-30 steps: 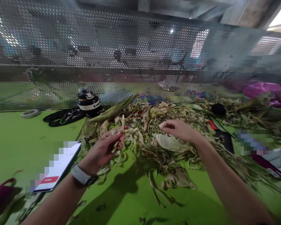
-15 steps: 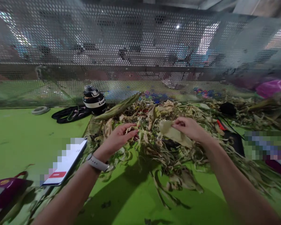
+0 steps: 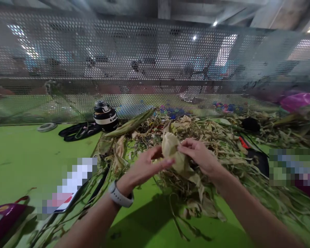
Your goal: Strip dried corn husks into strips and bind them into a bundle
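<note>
Husk is leaning over the tabletop, with the right hand pinching its side and the left hand cupping wide beside it, so a soft pinch is probably helping stop rips.

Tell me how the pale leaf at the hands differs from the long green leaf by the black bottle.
Colour: the pale leaf is creamy, the long green leaf greener. Shape: the pale leaf is broad, the long green leaf narrow. State: the right hand holds the pale leaf, while the long green leaf lies untouched near the black bottle. Both look like plant leaves.
</note>
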A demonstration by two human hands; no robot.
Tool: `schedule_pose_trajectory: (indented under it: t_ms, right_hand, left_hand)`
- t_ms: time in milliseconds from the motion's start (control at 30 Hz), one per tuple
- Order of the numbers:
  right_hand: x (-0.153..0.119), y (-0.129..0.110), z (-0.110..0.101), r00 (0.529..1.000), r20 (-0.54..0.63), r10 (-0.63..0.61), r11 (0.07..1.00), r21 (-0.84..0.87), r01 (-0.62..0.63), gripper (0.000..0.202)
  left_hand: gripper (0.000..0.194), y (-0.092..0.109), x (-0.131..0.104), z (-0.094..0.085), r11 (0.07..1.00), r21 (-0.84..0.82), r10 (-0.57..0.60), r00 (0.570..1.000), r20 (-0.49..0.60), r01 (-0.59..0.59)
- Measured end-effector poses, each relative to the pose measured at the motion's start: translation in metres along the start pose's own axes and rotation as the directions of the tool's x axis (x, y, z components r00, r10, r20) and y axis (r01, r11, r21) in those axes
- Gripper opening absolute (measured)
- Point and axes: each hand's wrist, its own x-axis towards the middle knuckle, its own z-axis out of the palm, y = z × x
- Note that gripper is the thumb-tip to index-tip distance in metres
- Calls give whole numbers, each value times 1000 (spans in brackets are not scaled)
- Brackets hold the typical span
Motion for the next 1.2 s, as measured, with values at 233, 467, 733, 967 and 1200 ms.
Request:
schedule_pose_trajectory:
  t_ms: [233, 467, 733, 967, 1200]
  right_hand:
    - [-11, -1, 15, 973, 224, 50, 997, 39, -61, 28]
    - [-12, -2, 14, 927, 357, 114, 989, 43, -138, 31]
    - [-12, -3, 17, 929, 346, 131, 991, -80, -110, 28]
    - [-9, 8, 10, 862, 506, 23, 977, -193, 87, 22]
    - [-12, 5, 9, 878, 475, -58, 891, -372, 260, 20]
  left_hand:
    - [29, -18, 10, 7, 884, -437, -236, 966, -107, 167]
    - [29, -20, 8, -4, 767, -568, -314, 946, 73, 298]
    - [24, -25, 7, -6, 831, -474, -242, 957, 163, 291]
    - [26, -35, 7, -9, 946, -273, -108, 965, 238, 173]
    - [24, -20, 4, -11, 976, -153, -109, 960, 260, 152]
